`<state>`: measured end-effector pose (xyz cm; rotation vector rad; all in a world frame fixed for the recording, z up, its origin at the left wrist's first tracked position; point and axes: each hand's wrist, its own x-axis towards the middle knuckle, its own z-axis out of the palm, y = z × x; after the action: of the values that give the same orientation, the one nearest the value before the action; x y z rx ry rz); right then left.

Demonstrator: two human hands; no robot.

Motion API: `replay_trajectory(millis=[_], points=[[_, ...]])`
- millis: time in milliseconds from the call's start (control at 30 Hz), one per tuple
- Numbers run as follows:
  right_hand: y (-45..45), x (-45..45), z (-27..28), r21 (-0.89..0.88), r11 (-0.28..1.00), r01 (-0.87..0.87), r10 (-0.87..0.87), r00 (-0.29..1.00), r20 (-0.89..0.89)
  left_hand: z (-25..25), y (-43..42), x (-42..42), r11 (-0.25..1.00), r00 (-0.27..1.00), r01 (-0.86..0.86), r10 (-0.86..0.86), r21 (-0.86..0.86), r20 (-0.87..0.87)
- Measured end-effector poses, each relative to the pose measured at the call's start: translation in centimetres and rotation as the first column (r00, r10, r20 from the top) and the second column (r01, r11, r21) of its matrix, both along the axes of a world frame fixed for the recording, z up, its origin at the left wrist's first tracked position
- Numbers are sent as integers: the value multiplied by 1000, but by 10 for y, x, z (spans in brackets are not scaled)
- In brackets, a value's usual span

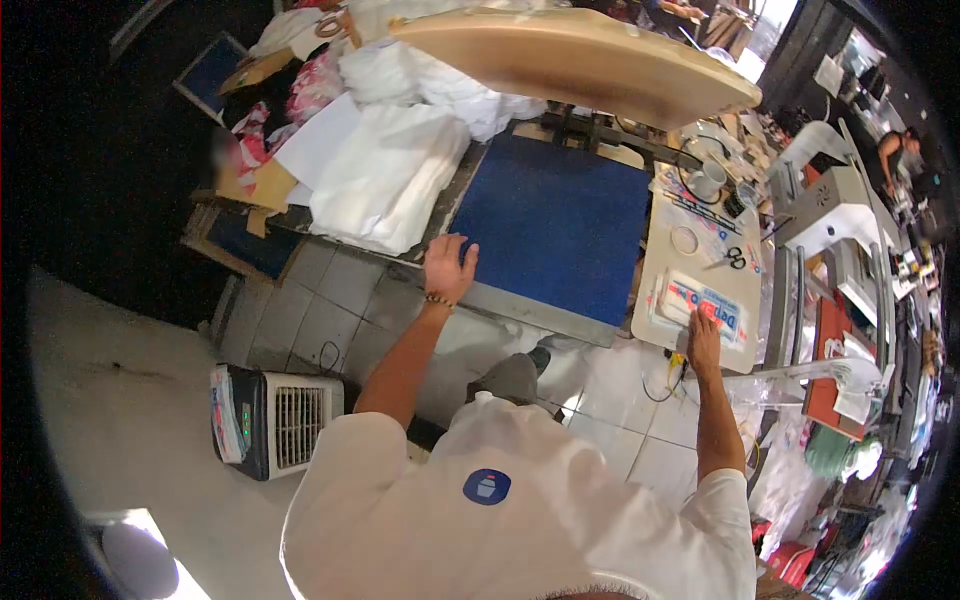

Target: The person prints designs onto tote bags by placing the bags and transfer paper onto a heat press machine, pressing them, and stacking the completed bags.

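Note:
My left hand point(449, 270) rests at the near left corner of a flat blue pad point(555, 220), its fingers apart and nothing held. Above the far end of the pad rises a large tan padded plate point(580, 60). On the right, my right hand point(704, 342) lies with fingers stretched over the near edge of a stack of printed sheets point(712, 308) with red and blue lettering. Its thumb is hard to make out. The stack sits on a cream side board point(655, 345). A pile of folded white cloth point(385, 180) lies left of the pad.
Black-handled scissors point(736, 258), a tape roll point(685, 240) and a white mug point(708, 180) stand on the side board. An air cooler point(290, 422) is on the floor at left. Grey machinery point(825, 215) stands at right, with another person point(893, 160) beyond.

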<state>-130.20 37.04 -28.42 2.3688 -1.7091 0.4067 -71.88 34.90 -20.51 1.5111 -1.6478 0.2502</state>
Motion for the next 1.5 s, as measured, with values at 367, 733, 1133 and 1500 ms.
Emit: replay_trajectory(millis=[367,733,1133,1500], points=[[-18,-11,5,119,989,83,-96,989,109,42,-107,92,943,971,-232,207,241,123],[-14,8,-3,198,959,204,-239,956,172,37,-180,214,554,970,-226,56,801,235],[-36,-5,11,378,881,285,-309,951,2,101,-205,302,527,970,-1,-206,850,129],[-43,49,53,415,865,282,-441,824,357,55,-96,339,624,956,263,-273,736,-110]])
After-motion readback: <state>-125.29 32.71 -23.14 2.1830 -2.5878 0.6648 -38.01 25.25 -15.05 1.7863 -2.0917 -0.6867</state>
